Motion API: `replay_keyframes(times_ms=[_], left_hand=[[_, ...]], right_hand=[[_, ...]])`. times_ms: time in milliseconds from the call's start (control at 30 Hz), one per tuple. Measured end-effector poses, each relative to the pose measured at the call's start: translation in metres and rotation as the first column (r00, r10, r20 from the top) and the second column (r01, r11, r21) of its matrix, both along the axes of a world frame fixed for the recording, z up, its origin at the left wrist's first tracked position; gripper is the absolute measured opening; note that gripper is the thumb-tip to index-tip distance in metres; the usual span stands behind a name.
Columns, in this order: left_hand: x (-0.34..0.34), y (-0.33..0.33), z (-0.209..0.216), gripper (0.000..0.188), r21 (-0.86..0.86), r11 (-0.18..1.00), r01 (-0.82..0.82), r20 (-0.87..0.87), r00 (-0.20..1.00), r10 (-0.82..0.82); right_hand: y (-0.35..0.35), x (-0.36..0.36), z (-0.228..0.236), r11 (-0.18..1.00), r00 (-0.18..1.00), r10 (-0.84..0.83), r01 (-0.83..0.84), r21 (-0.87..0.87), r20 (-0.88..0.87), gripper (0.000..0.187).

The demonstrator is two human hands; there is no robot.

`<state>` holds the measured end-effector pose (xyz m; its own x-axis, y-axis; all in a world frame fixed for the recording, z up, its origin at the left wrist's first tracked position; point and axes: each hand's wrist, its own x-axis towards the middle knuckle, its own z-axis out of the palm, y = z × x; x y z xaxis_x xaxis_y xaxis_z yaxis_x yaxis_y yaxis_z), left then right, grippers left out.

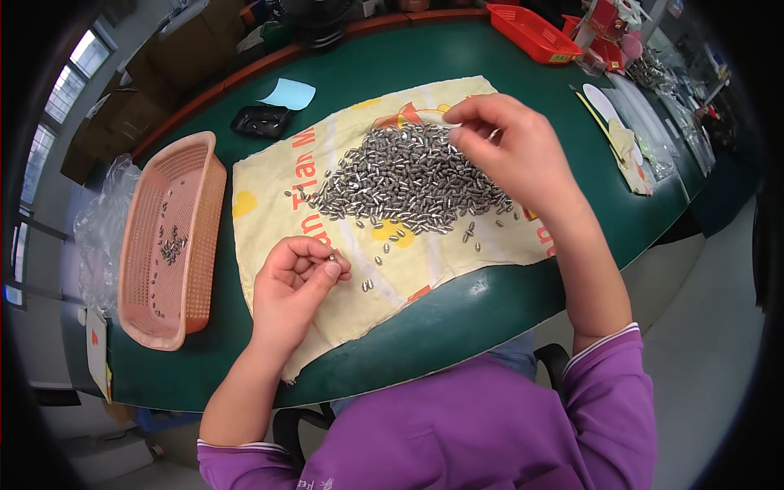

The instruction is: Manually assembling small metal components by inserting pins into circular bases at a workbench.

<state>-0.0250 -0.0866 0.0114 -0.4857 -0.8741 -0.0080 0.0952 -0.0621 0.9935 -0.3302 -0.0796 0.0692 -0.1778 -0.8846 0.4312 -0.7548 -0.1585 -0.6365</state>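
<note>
A heap of small silvery, bullet-shaped metal pieces (408, 180) lies on a cream printed cloth (327, 327). Near the cloth's front left, my left hand (296, 278) is closed, pinching one small metal piece (332, 258) between thumb and fingertips. My right hand (510, 147) hovers over the heap's far right side, thumb and forefinger curled toward each other; what they hold, if anything, is too small to make out. A few loose pieces (367, 285) lie beside my left hand.
A pink plastic basket (211, 245) with several metal pieces inside stands at left, beside a clear plastic bag (102, 212). Behind the cloth lie a black tray (261, 122) and blue paper (290, 93). A red basket (535, 37) sits far right on the green table (457, 306).
</note>
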Motion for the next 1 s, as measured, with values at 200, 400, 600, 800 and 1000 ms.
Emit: replay_keyframes(times_ms=[200,400,600,800,1000], left_hand=[[-0.001,-0.007,0.002,0.018,0.187,0.982,0.011,-0.033,0.999,-0.005],[-0.001,-0.011,-0.002,0.021,0.224,0.974,0.025,-0.046,0.999,-0.015],[-0.005,-0.007,0.002,0.018,0.260,0.965,0.028,-0.070,0.997,-0.010],[0.003,-0.010,-0.005,0.025,0.302,0.953,0.028,-0.112,0.994,0.007],[-0.003,-0.010,-0.002,0.042,0.308,0.951,0.019,-0.082,0.997,0.006]], right_hand=[[0.002,-0.046,0.000,0.814,0.901,-0.213,0.377,0.441,-0.377,0.026],[-0.001,-0.046,-0.014,0.774,0.890,-0.206,0.402,0.489,-0.406,0.034],[-0.004,-0.035,-0.018,0.918,0.852,-0.216,0.343,0.197,-0.477,0.028],[0.007,0.042,0.002,0.962,0.949,0.254,-0.269,-0.057,-0.189,0.017],[0.025,0.069,-0.026,0.853,0.845,0.521,-0.511,0.106,-0.125,0.029]])
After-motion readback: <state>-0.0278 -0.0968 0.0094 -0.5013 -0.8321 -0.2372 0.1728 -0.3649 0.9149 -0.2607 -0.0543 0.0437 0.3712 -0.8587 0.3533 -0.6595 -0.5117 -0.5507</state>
